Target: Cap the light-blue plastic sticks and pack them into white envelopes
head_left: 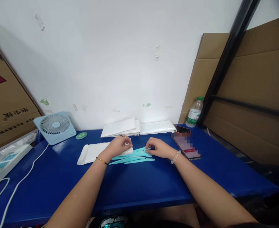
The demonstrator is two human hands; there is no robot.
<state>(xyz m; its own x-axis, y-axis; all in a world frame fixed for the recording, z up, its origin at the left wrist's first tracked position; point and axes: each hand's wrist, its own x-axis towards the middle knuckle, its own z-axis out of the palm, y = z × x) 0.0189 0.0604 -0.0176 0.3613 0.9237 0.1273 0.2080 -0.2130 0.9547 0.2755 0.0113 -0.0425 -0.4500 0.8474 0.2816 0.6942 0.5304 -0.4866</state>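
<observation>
My left hand (119,147) is closed, thumb and fingers pinched at the right end of a white padded envelope (91,152) that lies flat on the blue table. Just right of it, several flat, narrow turquoise strips (139,159) are spread in a loose, overlapping pile, partly under the envelope's edge. My right hand (159,147) has its fingers curled down at the upper right of this pile, pinching the end of a strip. The fingertips partly cover that end.
Two stacks of white padded envelopes (120,127) (157,127) lie against the wall. A phone (185,146) and a water bottle (194,114) are at the right. At the left are a small blue fan (56,126), a green disc (81,136), white cables and a power strip (8,161).
</observation>
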